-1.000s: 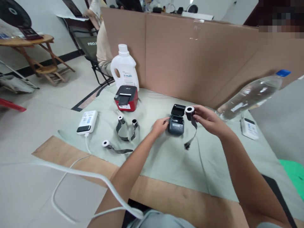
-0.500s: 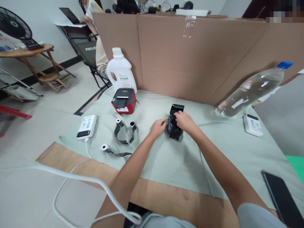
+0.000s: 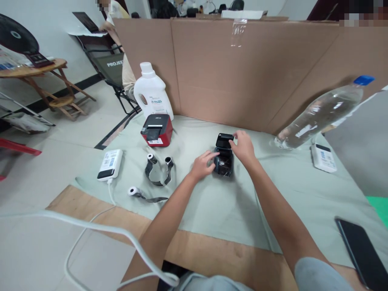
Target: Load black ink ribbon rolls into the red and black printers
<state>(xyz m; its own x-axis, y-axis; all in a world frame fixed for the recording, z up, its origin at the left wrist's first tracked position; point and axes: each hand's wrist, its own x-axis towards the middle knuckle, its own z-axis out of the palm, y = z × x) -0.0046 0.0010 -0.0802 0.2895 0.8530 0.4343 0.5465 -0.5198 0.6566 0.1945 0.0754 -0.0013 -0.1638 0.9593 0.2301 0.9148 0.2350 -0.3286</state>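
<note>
A small black portable printer (image 3: 224,165) lies on the green cloth, its lid (image 3: 223,140) raised at the far side. Dark, shiny material fills its near part. My left hand (image 3: 202,165) is at the printer's left edge, its fingers stretched and apart, the index fingertip touching the rim. At the raised lid's right edge, my right hand (image 3: 243,148) has thumb and forefinger bent around the corner. Left of my hands, two partly unrolled paper rolls (image 3: 158,169) are joined by a dark strip. Nearer me lies another paper roll (image 3: 135,191) with a dark tail.
A red and black printer (image 3: 157,131) stands before a white jug (image 3: 154,95). Cardboard (image 3: 224,76) walls the back. A water bottle (image 3: 321,115) leans at right. White power banks (image 3: 109,165) lie at both sides; a phone (image 3: 362,250) lies front right. A white cable (image 3: 115,229) crosses front left.
My right hand has moved from inside the printer up to the lid's right edge. My left hand's fingers have spread and shifted slightly over the left rim. The dark filling is now more exposed.
</note>
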